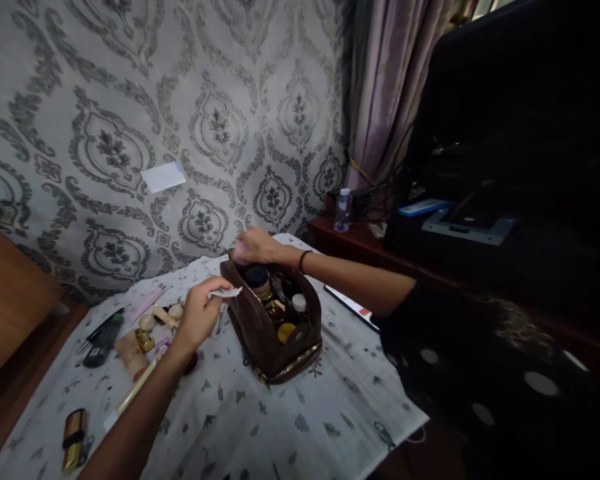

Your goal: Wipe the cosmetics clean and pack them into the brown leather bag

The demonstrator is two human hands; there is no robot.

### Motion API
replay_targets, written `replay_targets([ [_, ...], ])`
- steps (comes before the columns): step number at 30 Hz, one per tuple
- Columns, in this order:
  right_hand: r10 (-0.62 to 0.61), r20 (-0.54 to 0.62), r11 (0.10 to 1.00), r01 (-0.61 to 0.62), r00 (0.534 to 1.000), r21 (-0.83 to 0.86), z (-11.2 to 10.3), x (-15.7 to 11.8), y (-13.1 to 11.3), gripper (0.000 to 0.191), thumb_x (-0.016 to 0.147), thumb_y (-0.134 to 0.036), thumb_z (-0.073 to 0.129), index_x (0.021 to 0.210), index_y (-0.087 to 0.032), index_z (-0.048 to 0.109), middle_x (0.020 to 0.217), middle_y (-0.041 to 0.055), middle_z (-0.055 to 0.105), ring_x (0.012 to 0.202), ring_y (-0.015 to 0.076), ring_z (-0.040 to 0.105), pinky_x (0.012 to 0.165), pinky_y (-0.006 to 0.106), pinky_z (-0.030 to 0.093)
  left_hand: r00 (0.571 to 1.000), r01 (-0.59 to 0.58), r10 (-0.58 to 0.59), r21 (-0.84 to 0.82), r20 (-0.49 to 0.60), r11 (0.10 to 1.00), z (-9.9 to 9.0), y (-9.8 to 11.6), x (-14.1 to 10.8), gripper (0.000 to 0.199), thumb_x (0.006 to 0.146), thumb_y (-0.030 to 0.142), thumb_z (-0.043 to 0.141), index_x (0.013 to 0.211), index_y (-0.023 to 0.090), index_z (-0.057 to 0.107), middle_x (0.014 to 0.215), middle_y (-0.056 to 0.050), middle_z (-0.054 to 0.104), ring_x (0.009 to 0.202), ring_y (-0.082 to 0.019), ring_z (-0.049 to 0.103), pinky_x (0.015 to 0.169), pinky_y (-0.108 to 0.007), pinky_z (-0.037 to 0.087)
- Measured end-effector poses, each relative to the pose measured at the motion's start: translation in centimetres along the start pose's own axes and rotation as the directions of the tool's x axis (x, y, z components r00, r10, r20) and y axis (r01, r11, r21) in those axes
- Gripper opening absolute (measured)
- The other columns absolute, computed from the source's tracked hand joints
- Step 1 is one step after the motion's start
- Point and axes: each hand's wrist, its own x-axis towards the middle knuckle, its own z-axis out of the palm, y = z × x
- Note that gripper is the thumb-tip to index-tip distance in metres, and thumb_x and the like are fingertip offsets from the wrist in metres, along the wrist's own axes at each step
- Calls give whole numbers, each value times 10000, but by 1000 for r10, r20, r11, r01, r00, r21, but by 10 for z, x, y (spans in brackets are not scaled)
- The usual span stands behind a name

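On the left, a gold and black case (74,437) is lying on the patterned cloth (260,427), near its front edge. Farther back, a dark bottle (103,343), a beige tube (130,353) and a pink stick (147,303) are lying among other small cosmetics. The left hand (200,313) is pinching a thin white piece (225,292) between thumb and fingers, just beside the bag. The brown bag (253,327) is standing unzipped on the cloth, holding a dark-lidded jar (258,280), a yellow lid (286,333) and a white-capped bottle (299,305). The right hand (255,245) is curling at the bag's far end; whether it is gripping anything cannot be told. Right of the bag, a phone (350,305) is lying partly behind the forearm, and a clear bottle (343,213) is standing on the reddish cabinet (325,230).
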Motion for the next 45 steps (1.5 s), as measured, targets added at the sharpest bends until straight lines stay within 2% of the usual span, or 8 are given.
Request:
replay_targets([
  [4, -33, -51, 999, 32, 998, -10, -16, -25, 18, 464, 794, -389, 664, 1198, -159, 658, 1105, 111, 714, 999, 244, 660, 736, 245, 447, 997, 75, -75, 15, -17, 997, 4, -16, -19, 189, 728, 259, 471, 730, 190, 647, 667, 7, 646, 654, -173, 587, 643, -258, 445],
  [10, -76, 235, 994, 94, 969, -64, -17, -60, 9, 427, 763, -427, 671, 1074, -139, 712, 1024, 110, 732, 929, 272, 681, 680, 265, 447, 992, 124, -124, 21, -29, 992, 4, -29, -54, 203, 667, 235, 459, 716, 201, 653, 648, 8, 628, 652, -178, 586, 647, -264, 452],
  [14, -14, 231, 994, 39, 973, -104, -5, -66, -7, 433, 787, -304, 639, 1161, -88, 668, 1134, 190, 709, 996, 313, 687, 716, 294, 493, 983, 177, -177, 0, -43, 984, 7, -38, -69, 207, 655, 255, 465, 714, 202, 657, 629, 9, 621, 633, -183, 584, 648, -276, 460],
  [20, 9, 273, 996, 16, 962, -89, 15, -52, -7, 335, 844, -210, 577, 1132, -64, 664, 1173, 221, 690, 1063, 336, 680, 781, 324, 522, 982, 188, -188, -23, -1, 982, 9, -54, -88, 204, 666, 240, 470, 729, 204, 661, 623, 12, 620, 623, -185, 594, 660, -287, 462],
  [26, 5, 227, 997, 12, 974, -73, 26, -42, -4, 496, 887, -264, 558, 1334, -57, 500, 1235, 239, 656, 1079, 330, 674, 795, 337, 527, 976, 216, -215, -43, 12, 976, 14, -72, -106, 207, 645, 240, 485, 723, 208, 674, 611, 2, 627, 634, -203, 604, 656, -300, 474],
  [35, 0, 205, 997, 16, 979, -80, 30, -16, 3, 512, 859, -511, 613, 1148, -92, 669, 1207, 212, 686, 1109, 327, 666, 853, 329, 529, 957, 287, -280, -89, 81, 954, 21, -83, -124, 184, 667, 278, 491, 676, 200, 657, 592, -7, 618, 609, -199, 578, 629, -286, 450],
  [42, -16, 226, 999, 26, 974, -42, 45, 10, -12, 289, 872, -155, 566, 1131, -125, 689, 1170, 180, 711, 1143, 289, 661, 886, 340, 531, 942, 331, -322, -107, 96, 937, 24, -89, -126, 153, 645, 266, 502, 666, 201, 639, 598, -11, 611, 643, -211, 576, 662, -297, 441],
  [45, 5, 243, 1000, 0, 970, -23, 47, 15, -8, 285, 854, -185, 599, 1113, -123, 703, 1186, 189, 702, 1151, 304, 656, 889, 341, 531, 935, 348, -335, -129, 113, 928, 22, -93, -128, 146, 651, 286, 513, 660, 197, 629, 589, -12, 602, 627, -208, 565, 645, -294, 427],
])
